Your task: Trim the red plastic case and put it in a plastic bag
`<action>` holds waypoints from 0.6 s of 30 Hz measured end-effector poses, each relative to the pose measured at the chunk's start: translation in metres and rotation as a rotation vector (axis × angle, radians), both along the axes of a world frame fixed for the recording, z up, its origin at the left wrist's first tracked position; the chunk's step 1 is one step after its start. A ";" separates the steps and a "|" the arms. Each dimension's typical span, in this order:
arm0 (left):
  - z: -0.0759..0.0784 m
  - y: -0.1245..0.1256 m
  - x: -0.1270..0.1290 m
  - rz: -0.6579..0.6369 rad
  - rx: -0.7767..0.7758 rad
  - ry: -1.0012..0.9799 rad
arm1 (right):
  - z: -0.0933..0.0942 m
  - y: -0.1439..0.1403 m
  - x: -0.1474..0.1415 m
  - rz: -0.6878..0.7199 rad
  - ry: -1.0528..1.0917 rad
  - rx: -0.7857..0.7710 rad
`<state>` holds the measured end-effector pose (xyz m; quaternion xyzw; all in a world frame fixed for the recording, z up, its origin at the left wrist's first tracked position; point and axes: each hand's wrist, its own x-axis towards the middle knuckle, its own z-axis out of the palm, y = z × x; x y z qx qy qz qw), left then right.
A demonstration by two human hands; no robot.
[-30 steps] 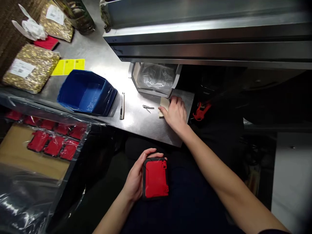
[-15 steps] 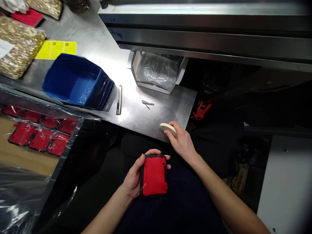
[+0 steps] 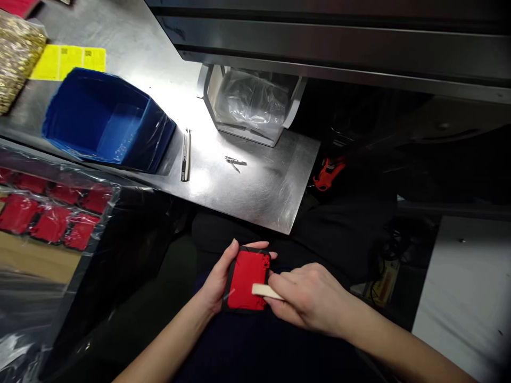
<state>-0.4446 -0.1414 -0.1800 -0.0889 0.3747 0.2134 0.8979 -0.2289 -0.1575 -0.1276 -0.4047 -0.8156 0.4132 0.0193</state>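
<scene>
In my lap, my left hand (image 3: 219, 279) is closed around a red panel with a black frame (image 3: 246, 276), its flat red face turned up. My right hand (image 3: 305, 298) pinches a flat cream-coloured pad (image 3: 266, 291) whose edge lies over the lower right of the red face. Whether the pad presses on the panel I cannot tell. Beyond the hands, a nail clipper (image 3: 236, 163) and a snap-off utility knife (image 3: 186, 155) lie on the metal table (image 3: 255, 197).
A blue bin (image 3: 147, 133) stands at the table's left, beside yellow labels (image 3: 67, 63) and a bag of brass-coloured parts (image 3: 18, 58). A grey bin (image 3: 247, 133) holds clear plastic bags. Left below, a lined box holds several red panels (image 3: 51, 223). A metal shelf (image 3: 319, 48) overhangs the table.
My right hand has moved from the table's edge down to the red panel, bringing the cream pad over its face. My left hand still holds the panel. The view has shifted slightly.
</scene>
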 end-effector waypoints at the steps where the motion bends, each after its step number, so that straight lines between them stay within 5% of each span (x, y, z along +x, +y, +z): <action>1: -0.001 0.000 0.001 -0.020 -0.013 0.026 | -0.003 0.001 -0.002 0.005 0.001 0.031; 13: 0.000 -0.002 0.000 -0.060 -0.019 0.047 | 0.002 0.003 0.001 0.058 -0.090 0.089; 18: -0.001 -0.003 -0.002 -0.067 -0.036 0.059 | 0.006 0.012 0.007 0.067 -0.086 -0.008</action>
